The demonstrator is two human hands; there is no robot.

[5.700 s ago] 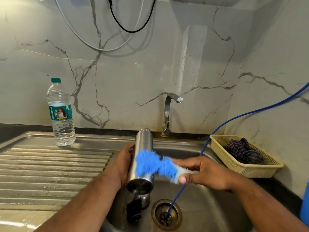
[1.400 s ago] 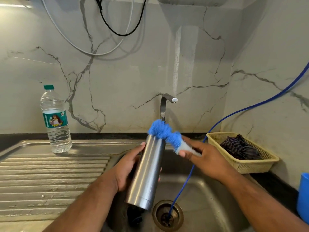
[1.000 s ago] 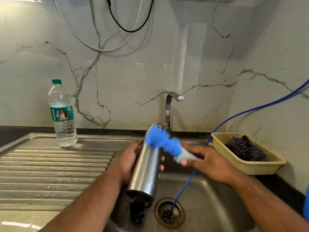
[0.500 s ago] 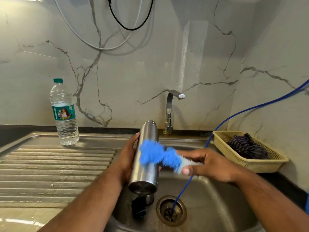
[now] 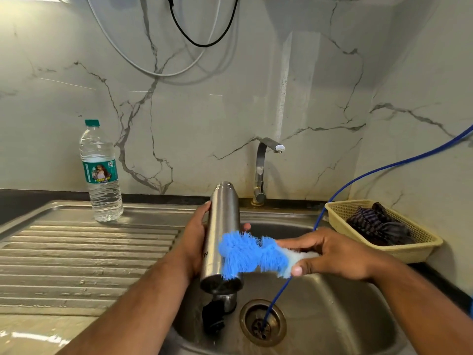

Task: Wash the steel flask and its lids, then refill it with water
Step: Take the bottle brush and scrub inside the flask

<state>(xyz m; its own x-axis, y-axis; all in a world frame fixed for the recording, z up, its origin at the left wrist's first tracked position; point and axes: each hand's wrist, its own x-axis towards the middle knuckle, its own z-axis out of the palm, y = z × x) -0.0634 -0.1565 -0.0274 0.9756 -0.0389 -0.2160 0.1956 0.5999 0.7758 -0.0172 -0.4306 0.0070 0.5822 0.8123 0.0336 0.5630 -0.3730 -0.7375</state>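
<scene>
My left hand [image 5: 195, 242] grips the steel flask [image 5: 222, 219] around its middle, over the sink basin [image 5: 332, 311]. The flask is tilted, its threaded neck pointing up and away, its flat base toward me. My right hand [image 5: 332, 254] holds a blue bristle brush [image 5: 249, 254] by its pale handle. The bristles press against the lower front of the flask. Below the flask, on the basin floor, lie a steel lid [image 5: 229, 302] and a black lid [image 5: 212, 319], partly hidden by the flask.
A plastic water bottle [image 5: 101, 172] stands on the ribbed drainboard [image 5: 84, 252] at left. The tap [image 5: 263, 170] is behind the flask, no water running. A thin blue hose [image 5: 358, 180] runs into the drain [image 5: 262, 322]. A yellow basket [image 5: 399, 249] with dark cloth sits at right.
The brush has slid down the flask from its neck to its lower body. The flask stays in my left hand, turned more upright.
</scene>
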